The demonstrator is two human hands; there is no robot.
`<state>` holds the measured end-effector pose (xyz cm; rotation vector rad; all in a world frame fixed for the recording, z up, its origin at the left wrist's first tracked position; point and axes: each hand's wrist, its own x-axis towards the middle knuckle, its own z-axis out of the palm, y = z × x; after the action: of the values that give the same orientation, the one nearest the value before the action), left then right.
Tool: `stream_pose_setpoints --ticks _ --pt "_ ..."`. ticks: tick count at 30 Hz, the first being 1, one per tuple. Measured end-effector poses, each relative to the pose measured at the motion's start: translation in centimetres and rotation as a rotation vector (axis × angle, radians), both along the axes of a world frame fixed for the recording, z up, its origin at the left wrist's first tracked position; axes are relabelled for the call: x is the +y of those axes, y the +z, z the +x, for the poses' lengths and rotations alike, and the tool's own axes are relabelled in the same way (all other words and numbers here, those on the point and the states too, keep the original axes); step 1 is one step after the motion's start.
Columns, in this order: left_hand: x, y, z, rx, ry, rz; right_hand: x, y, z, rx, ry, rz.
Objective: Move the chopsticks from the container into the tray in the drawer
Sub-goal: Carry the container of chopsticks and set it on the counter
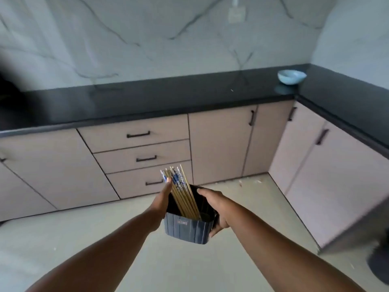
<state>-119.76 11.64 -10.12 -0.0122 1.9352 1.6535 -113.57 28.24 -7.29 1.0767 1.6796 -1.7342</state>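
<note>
I hold a dark blue striped container (pixel 187 229) in the air in front of me, above the floor. Several wooden chopsticks (pixel 182 194) with blue-and-white patterned tops stand in it, leaning to the far left. My left hand (pixel 163 200) presses flat against the container's left side, fingertips near the chopsticks. My right hand (pixel 214 209) grips its right side, thumb over the rim. A stack of three shut drawers (pixel 145 158) with black handles faces me. No tray is in view.
A black L-shaped countertop (pixel 168 98) runs along the marble wall and down the right side. A light blue bowl (pixel 291 76) sits in the corner. Pale cabinet doors (pixel 221 144) flank the drawers. A dark blurred object (pixel 379 262) stands at the lower right.
</note>
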Motion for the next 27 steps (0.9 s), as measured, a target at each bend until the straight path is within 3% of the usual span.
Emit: stream_pose_setpoints --ticks 6,15,27 --pt "-1.1 3.3 -7.4 0.069 0.202 0.067 -1.0 4.3 -11.5 0.077 0.180 0.123" --pt "-6.9 5.5 -21.2 0.184 0.305 0.130 -6.9 6.5 -26.1 0.226 0.294 0.200" --pt "-10.9 12.8 -43.7 0.278 0.321 0.232 -11.0 12.7 -45.7 0.554 0.174 0.300"
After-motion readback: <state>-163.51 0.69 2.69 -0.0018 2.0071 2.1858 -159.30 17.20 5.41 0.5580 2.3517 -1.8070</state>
